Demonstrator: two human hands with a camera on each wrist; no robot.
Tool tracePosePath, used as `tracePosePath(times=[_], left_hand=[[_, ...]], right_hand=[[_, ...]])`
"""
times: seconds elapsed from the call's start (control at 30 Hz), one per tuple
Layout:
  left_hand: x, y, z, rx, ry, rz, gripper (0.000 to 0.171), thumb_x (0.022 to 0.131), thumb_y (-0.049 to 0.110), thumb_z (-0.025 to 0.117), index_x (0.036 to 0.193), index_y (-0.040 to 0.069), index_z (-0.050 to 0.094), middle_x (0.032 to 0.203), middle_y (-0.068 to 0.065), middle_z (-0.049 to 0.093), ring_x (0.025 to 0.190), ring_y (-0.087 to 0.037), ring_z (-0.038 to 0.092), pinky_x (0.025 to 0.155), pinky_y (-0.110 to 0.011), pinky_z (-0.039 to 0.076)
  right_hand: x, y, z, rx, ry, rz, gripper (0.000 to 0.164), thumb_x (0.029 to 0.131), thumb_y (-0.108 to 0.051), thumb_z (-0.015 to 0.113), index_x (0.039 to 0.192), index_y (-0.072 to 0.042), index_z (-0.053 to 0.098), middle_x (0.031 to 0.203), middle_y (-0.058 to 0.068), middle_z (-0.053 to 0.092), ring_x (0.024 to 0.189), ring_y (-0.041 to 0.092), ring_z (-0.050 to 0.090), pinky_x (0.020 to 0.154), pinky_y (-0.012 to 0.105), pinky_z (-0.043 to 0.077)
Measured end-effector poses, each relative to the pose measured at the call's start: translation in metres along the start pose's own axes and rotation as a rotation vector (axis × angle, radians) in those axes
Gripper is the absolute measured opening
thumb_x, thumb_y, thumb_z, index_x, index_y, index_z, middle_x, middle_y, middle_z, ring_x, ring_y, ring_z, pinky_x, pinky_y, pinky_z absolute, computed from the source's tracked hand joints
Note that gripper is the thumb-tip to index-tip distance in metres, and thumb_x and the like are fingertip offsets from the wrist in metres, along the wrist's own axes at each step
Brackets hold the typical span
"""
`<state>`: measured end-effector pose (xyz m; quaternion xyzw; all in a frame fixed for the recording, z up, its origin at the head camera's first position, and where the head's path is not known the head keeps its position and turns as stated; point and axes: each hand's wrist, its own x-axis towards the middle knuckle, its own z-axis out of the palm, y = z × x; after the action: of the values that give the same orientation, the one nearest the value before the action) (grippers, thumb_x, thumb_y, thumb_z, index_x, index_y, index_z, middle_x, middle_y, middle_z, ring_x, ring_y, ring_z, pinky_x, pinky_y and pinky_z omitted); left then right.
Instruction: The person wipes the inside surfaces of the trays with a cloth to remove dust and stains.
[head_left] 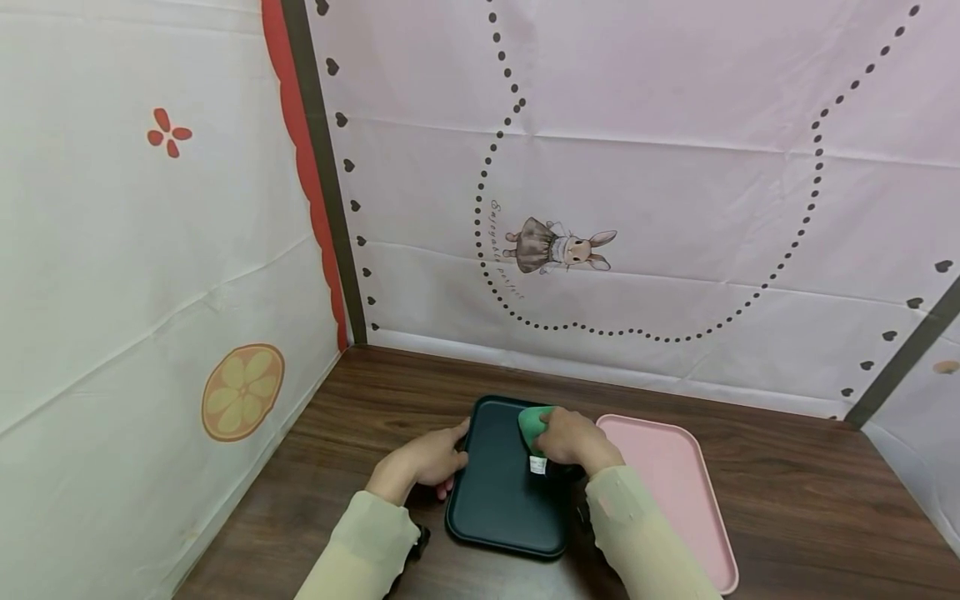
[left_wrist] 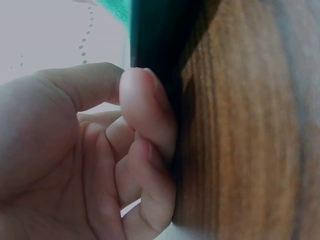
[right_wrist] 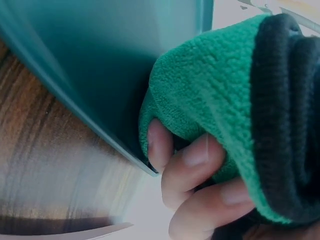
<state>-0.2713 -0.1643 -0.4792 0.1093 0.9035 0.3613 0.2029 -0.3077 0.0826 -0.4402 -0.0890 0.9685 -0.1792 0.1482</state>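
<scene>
A dark tray (head_left: 498, 500) with a raised rim lies on the wooden table. At its left edge is my left hand (head_left: 426, 457), holding the rim with thumb and fingers; in the left wrist view, the thumb (left_wrist: 145, 92) meets the tray's edge close above the wood. My right hand (head_left: 572, 439) grips a bunched green cloth (head_left: 531, 423) over the tray's upper right part. This fuzzy cloth has a dark border and a white label (head_left: 537, 465). Fingers (right_wrist: 195, 162) curl into its folds in the right wrist view, near the tray's rim.
A pink tray (head_left: 678, 467) lies just right of the dark one, partly covered by my right sleeve (head_left: 637, 525). The brown wooden table (head_left: 810, 500) ends at a printed back curtain (head_left: 675, 208) and a white side curtain (head_left: 150, 292).
</scene>
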Motion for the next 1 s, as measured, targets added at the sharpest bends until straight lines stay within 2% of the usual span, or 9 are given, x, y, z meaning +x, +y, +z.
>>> tracePosePath(times=[0.1,0.37,0.63,1.0], left_hand=[[0.0002,-0.0002,0.0,-0.005,-0.001,0.0,0.068,0.107,0.016,0.051,0.167,0.011,0.019,0.062,-0.009,0.063,0.05,-0.022,0.063,0.058,-0.034,0.053],[0.0006,0.0003,0.0011,-0.007,-0.007,-0.004,0.068,0.108,0.016,0.051,0.167,0.011,0.018,0.062,-0.009,0.063,0.05,-0.021,0.063,0.058,-0.034,0.054],[0.0004,0.0006,0.0005,-0.007,0.002,-0.005,0.068,0.107,0.016,0.051,0.167,0.011,0.019,0.062,-0.009,0.062,0.05,-0.022,0.062,0.058,-0.034,0.053],[0.0003,0.0013,0.0007,-0.001,-0.003,-0.011,0.068,0.107,0.016,0.052,0.167,0.011,0.019,0.061,-0.009,0.062,0.051,-0.022,0.063,0.058,-0.034,0.053]], right_hand=[[0.0013,0.0003,0.0007,0.01,0.003,-0.016,0.054,0.092,-0.025,0.071,0.143,-0.011,0.063,0.11,0.013,0.07,0.086,0.027,0.059,0.08,0.045,0.052],[0.0036,0.0,0.0033,0.021,0.012,-0.036,0.042,0.092,-0.023,0.07,0.131,-0.008,0.069,0.092,0.009,0.065,0.079,0.025,0.059,0.072,0.04,0.049],[0.0063,-0.002,0.0052,0.005,0.024,-0.057,0.033,0.091,-0.021,0.069,0.121,-0.008,0.071,0.089,0.009,0.064,0.077,0.025,0.058,0.069,0.039,0.048],[0.0079,-0.0071,0.008,0.025,0.018,-0.061,0.031,0.091,-0.02,0.069,0.12,-0.008,0.071,0.086,0.008,0.062,0.075,0.025,0.057,0.067,0.037,0.046]])
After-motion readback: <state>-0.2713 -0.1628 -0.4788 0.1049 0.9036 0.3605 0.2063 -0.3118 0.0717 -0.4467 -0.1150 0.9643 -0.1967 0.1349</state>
